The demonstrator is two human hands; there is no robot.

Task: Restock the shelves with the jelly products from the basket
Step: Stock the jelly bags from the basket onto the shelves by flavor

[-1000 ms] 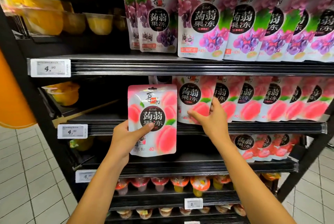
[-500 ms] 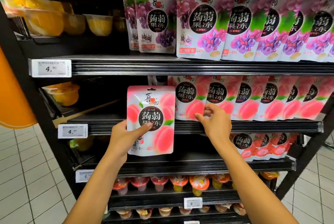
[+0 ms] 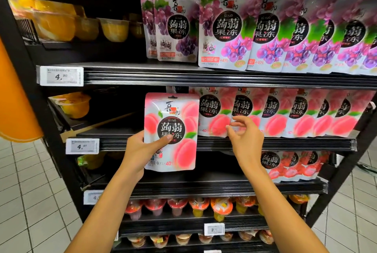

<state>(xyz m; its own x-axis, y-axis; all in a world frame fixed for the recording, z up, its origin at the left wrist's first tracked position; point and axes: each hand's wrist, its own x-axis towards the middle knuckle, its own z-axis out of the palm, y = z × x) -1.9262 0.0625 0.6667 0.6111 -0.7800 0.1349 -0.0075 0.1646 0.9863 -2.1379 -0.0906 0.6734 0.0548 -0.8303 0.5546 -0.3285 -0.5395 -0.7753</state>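
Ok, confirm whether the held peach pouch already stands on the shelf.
No, the left hand grips the peach jelly pouch before the shelf.

Before me the black shelf unit (image 3: 204, 78) carries yellow jelly cups (image 3: 114, 29) and grape pouches (image 3: 224, 28) on top, peach pouches (image 3: 302, 113) next, strawberry pouches (image 3: 289, 167) below, and small fruit cups (image 3: 177, 207) lowest.

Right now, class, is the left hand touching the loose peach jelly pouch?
Touching. The head view shows the left hand gripping the peach jelly pouch, with its thumb pressed flat across the pouch's front.
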